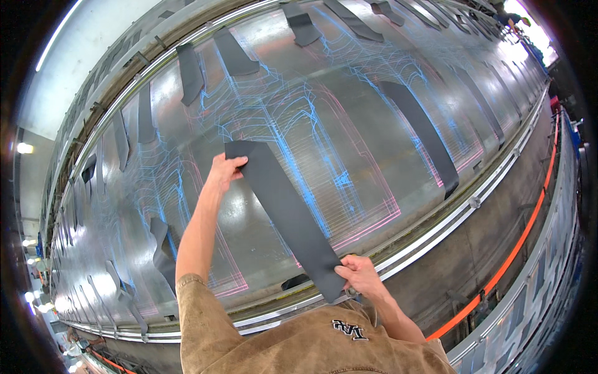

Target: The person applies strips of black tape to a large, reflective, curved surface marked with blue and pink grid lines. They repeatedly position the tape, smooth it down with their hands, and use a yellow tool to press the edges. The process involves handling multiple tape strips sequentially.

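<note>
A long dark grey fabric panel [283,209] is stretched between my two hands, slanting from the upper left down to the lower right above the table. My left hand [225,171] pinches its far end along the left edge. Down near the table's front rail, my right hand [360,274] grips the near end, thumb on top. Beneath the panel, the shiny grey table [367,156] carries blue and pink outline marks, partly covered by it. Another dark strip [423,128] lies on the table to the right, its near end reaching the front edge.
Several dark cut pieces [237,53] lie along the far side of the table. More pieces rest at the left, including a wavy one [163,252]. A metal rail [436,230] borders the near edge. Beyond it runs an orange strip [520,230].
</note>
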